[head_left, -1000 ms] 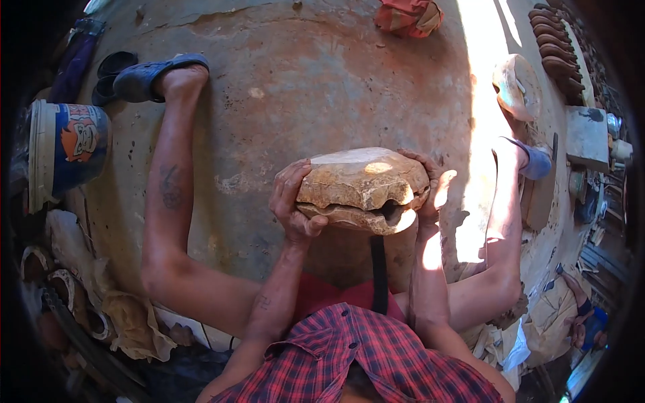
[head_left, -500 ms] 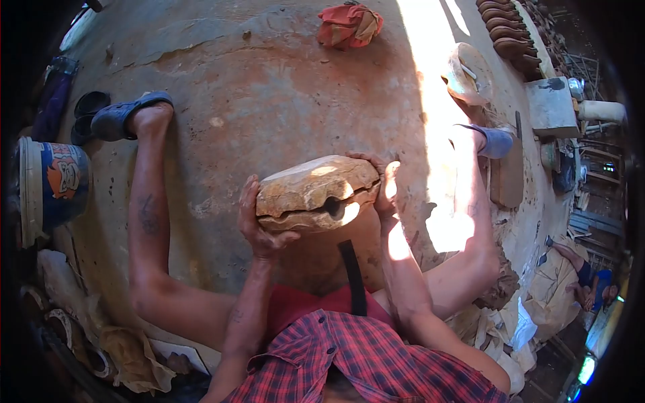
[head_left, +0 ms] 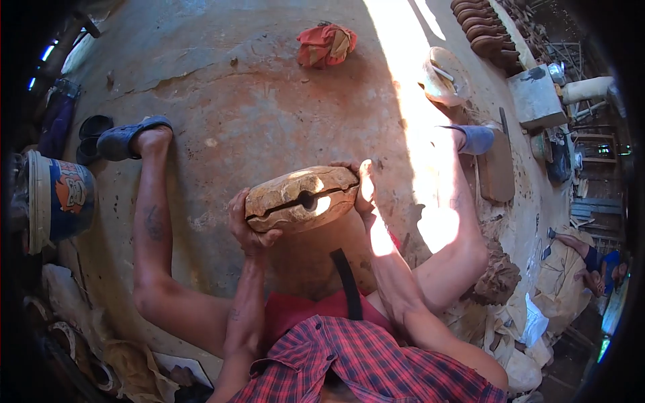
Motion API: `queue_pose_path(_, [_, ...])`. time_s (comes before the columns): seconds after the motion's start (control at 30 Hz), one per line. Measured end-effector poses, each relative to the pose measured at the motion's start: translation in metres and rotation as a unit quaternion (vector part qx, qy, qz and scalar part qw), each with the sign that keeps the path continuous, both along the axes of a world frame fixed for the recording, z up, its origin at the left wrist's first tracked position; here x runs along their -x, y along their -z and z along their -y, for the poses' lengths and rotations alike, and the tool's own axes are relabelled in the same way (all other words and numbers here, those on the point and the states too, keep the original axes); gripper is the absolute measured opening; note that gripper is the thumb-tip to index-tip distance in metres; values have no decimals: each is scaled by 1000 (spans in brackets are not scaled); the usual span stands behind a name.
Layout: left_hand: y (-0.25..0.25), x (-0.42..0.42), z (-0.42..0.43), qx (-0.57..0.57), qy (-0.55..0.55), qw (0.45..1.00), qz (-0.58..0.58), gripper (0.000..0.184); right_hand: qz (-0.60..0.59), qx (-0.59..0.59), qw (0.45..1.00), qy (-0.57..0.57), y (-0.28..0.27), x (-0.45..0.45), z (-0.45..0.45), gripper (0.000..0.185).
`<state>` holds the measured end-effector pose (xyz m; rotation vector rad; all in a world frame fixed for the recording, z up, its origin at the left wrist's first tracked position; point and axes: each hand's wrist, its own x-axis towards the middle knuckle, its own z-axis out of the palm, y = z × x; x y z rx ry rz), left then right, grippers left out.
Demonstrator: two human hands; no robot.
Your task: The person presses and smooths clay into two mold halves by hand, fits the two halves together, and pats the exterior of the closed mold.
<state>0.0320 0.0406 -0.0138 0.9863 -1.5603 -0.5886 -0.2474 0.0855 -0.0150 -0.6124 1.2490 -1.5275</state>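
A pale brown, two-part block (head_left: 282, 198) with a dark seam and a round hole is held up above the floor between my legs. My left hand (head_left: 248, 225) grips its left end, thumb underneath and fingers round the side. At the right end, my right hand (head_left: 365, 191) holds it with the thumb upright and the other fingers mostly hidden behind. The seam side faces up towards me, and the block's right end is a little higher in view. A black strap (head_left: 346, 282) hangs below it.
A labelled bucket (head_left: 70, 199) stands at left. A red cloth bundle (head_left: 326, 46) lies ahead. To the right are a basin (head_left: 447, 77), a grey block (head_left: 536, 97), a row of curved brown pieces (head_left: 485, 28) and a clay lump (head_left: 496, 274). Another person (head_left: 598, 265) is at far right.
The two-part block has tipped, so its seam and hole face me more. Both hands have stayed on it. The view has shifted, with the cloth and basin now further left in it.
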Motion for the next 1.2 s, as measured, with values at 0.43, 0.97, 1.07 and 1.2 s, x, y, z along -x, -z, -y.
queue_pose_path(0.43, [-58, -4, -1, -382, 37, 918, 102, 70, -326, -386, 863, -5, -33, -17, -32, 113])
queue_pose_path(0.97, [-20, 33, 66, -438, 88, 837, 315, 83, -322, -410, 853, -22, -1, 1, 3, 100])
queue_pose_path(1.07, [-26, 36, 66, -476, 99, 828, 280, 80, -319, -393, 863, -3, 3, 2, -3, 94])
queue_pose_path(1.2, [-22, 36, 71, -486, 98, 820, 286, 77, -183, -413, 892, 0, 1, 8, -5, 82])
